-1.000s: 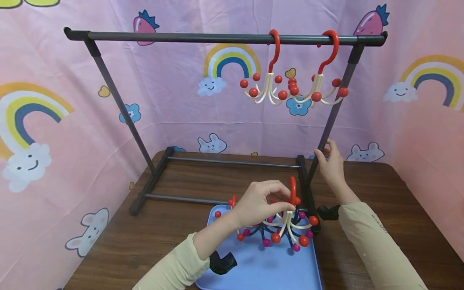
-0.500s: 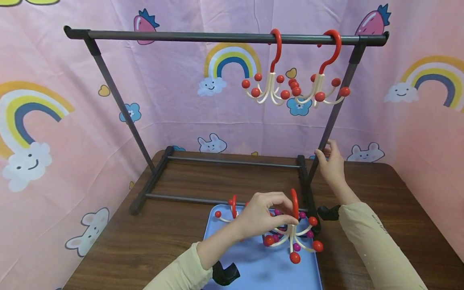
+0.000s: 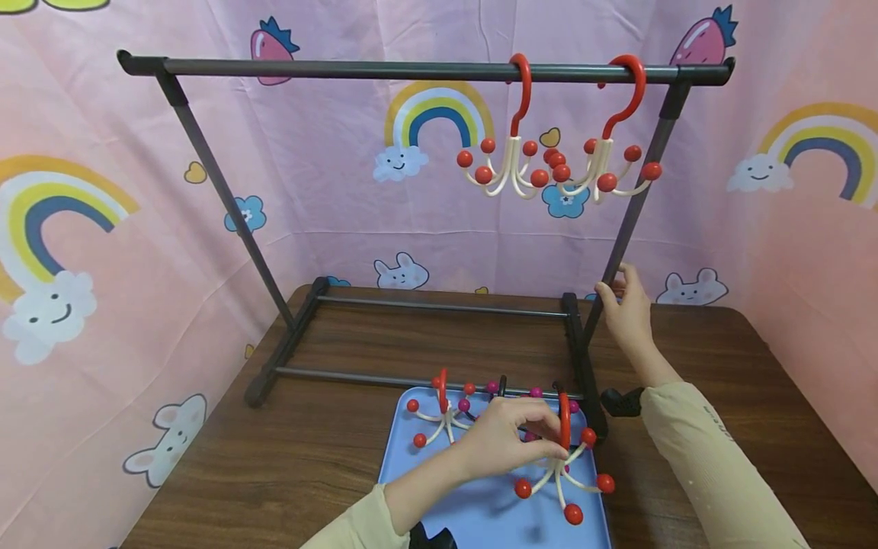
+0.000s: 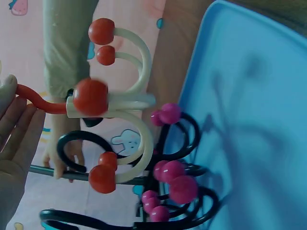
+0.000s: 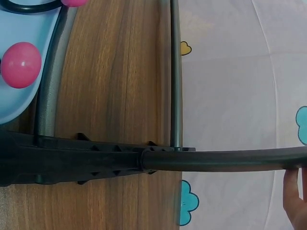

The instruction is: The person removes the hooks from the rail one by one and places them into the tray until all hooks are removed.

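In the head view my left hand (image 3: 511,438) pinches the red hook of a cream claw hanger (image 3: 557,467) with red ball tips. It holds this hanger over the blue tray (image 3: 480,511); the left wrist view shows the hook at the fingertips of my left hand (image 4: 17,143). Behind it in the tray are black claw hangers (image 4: 177,223) with magenta balls, partly hidden by the hand, and another cream claw hanger (image 3: 447,415). My right hand (image 3: 627,316) grips the right post (image 3: 627,221) of the dark rack, thumb in front and fingers behind.
Two cream claw hangers (image 3: 511,164) hang by red hooks from the right part of the rack's top bar (image 3: 343,70). The rack's base (image 3: 288,354) stands on the wooden table (image 3: 226,465), its front rail by the tray's far edge. A patterned cloth (image 3: 329,191) surrounds the table.
My left hand, with the cream claw hanger, has moved down toward me and slightly right, uncovering more of the tray's hangers behind it. The right hand stays on the post.
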### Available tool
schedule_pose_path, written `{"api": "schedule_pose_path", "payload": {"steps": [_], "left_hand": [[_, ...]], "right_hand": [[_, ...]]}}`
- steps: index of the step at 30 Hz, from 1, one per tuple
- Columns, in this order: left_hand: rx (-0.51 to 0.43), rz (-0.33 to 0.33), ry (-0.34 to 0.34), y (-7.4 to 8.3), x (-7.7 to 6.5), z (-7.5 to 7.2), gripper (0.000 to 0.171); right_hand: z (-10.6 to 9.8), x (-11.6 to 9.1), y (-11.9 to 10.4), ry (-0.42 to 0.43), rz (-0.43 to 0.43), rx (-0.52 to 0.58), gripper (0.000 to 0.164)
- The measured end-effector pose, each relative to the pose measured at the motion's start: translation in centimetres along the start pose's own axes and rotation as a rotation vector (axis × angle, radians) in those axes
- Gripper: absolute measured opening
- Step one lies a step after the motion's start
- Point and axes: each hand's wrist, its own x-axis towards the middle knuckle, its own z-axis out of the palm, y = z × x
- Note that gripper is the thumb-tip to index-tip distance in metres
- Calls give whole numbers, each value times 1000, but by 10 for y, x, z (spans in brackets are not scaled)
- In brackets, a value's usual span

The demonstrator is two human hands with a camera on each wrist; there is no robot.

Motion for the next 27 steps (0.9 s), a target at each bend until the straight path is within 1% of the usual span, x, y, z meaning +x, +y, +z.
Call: {"api": "schedule_pose_path", "payload": {"steps": [2,4,6,11,14,19,24,27], "left_hand": [[-8,-23,-9,-8,-2,5,13],[-14,-38,-12,-12,-4,9,13],[-13,-42,-12,-11,-5,10,13],[-3,-32,-11,0,-7,9,12],[-10,-32,-13,3,-8,8,11],[-11,-34,-12,2,-10,9,12],[-22,-70,-43,0,-12,10,12],[-10,-55,-53,-6,-14,13,10]], "right_hand": [[0,0,0,-5,1,3,34],[0,0,1,-11,4,2,34],[0,0,1,-14,9,-2,34],[-1,0,1,-16,16,-13,34],[0,0,1,-14,18,-11,34],[0,0,1,-16,24,-8,34],[0,0,0,-14,17,-1,34],[0,0,0,-12,14,3,34]]}}
